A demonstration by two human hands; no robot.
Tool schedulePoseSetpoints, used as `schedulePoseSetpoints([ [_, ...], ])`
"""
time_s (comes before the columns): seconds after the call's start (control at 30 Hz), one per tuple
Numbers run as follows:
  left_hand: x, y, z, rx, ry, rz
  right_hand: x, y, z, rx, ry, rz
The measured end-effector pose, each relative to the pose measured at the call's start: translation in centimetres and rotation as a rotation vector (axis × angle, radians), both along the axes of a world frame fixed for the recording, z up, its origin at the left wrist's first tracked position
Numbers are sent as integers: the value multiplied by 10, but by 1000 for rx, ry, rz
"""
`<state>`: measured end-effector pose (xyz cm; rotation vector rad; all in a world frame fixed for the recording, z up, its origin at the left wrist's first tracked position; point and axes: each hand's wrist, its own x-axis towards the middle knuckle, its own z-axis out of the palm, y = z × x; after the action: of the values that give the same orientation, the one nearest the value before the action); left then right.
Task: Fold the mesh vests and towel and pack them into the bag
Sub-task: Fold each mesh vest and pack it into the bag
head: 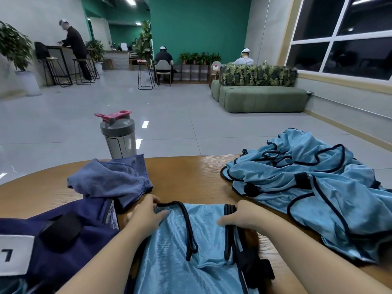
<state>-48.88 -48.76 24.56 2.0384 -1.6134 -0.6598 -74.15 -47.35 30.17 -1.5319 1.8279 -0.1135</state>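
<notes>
I count one flat mesh vest [169,251], one vest pile [314,187] of indeterminate number, one towel [110,179], one bag [70,240], one bottle [119,136].

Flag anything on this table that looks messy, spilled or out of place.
Nothing spilled or damaged. The towel lies crumpled by the upright bottle, and the unfolded vests sit in a tangled heap on the right of the table.
</notes>
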Motion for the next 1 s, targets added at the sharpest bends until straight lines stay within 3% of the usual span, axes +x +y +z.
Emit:
schedulePoseSetpoints([
  [0.1,-5,-8,23,198,-220,-97,0,4,9,109,73,99],
  [0.17,-10,-13,44,322,-359,-138,-1,4,14,154,22,95],
  [0.23,-14,-16,57,340,-188,-53,-3,2,21,159,-96,23],
  [0.37,-20,-17,67,76,581,147,-7,-12,29,-53,-289,-123],
  [0.47,-19,-9,65,-98,647,106,-9,-11,32,-175,-342,-91],
  [0.63,-7,32,76,-188,687,-28,-21,21,34,-491,-348,34],
  [0.73,10,74,87,-300,480,-254,-35,59,33,-692,-293,166],
  [0.83,29,120,90,-307,144,-553,-48,100,25,-634,-187,392],
  [0.93,33,140,75,-166,-325,-833,-55,129,21,-491,156,645],
  [1.0,24,144,65,-188,-571,-882,-56,139,25,-493,231,755],
])
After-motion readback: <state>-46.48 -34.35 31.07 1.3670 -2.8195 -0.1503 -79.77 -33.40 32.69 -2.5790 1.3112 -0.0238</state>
